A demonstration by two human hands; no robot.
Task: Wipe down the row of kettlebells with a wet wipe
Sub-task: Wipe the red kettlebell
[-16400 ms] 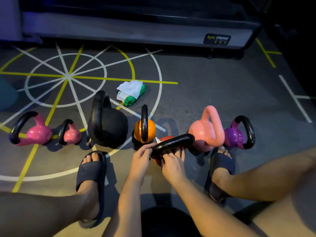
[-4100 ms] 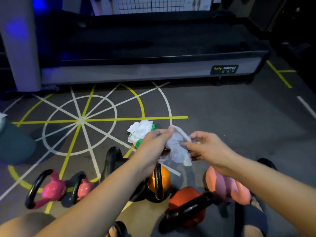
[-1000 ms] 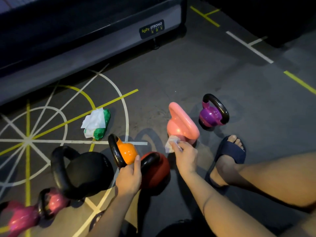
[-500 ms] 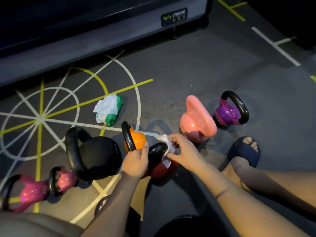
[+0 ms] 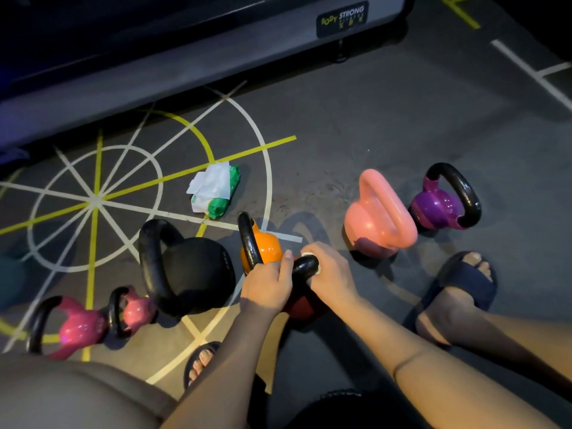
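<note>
Several kettlebells stand in a row on the gym floor: two magenta ones [image 5: 80, 328] at the left, a big black one [image 5: 192, 270], an orange one [image 5: 263, 246], a red one [image 5: 305, 306], a salmon-pink one [image 5: 379, 212] and a purple one [image 5: 439, 205]. My left hand [image 5: 267, 281] grips the left part of the red kettlebell's black handle [image 5: 305, 264]. My right hand [image 5: 332, 272] presses a white wet wipe [image 5: 308, 255] against the handle's right end; most of the wipe is hidden under my fingers.
A green pack of wipes [image 5: 216, 190] lies on the floor behind the row. A treadmill base [image 5: 192, 63] runs along the back. My feet in dark slides [image 5: 461, 283] rest on either side of the red kettlebell.
My right hand has closed the wipe down onto the red kettlebell's handle; a second ago it was by the pink kettlebell's base. My left hand keeps holding the handle.
</note>
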